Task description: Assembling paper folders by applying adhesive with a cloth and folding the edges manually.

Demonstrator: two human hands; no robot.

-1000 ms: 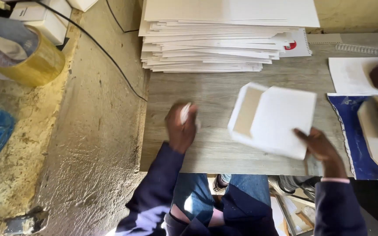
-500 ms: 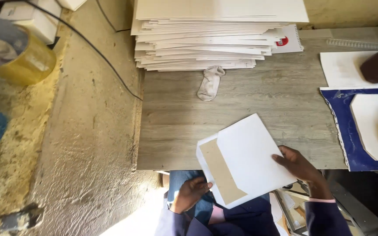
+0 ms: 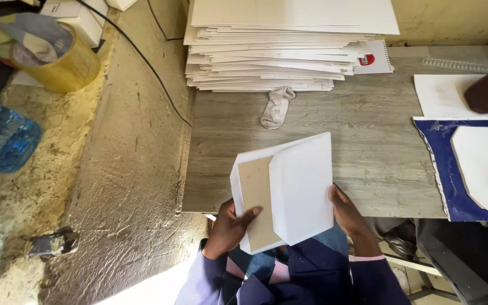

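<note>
Both hands are holding a white folded card piece (image 3: 289, 189) with a brown cardboard panel showing on its left part, just above the near edge of the grey wooden table (image 3: 362, 147). The left hand (image 3: 230, 229) is gripping the lower left corner, its thumb pressing across the brown panel, while the right hand (image 3: 348, 214) is closing on the lower right edge from beneath. Beyond it, a crumpled white cloth (image 3: 276, 107) is lying just before a tall stack of white sheets (image 3: 289, 48). To the right, a blue sheet (image 3: 439, 164) is carrying a white cut shape (image 3: 487, 166). On the rough ledge to the left, a yellow tin (image 3: 57, 56) is standing.
</note>
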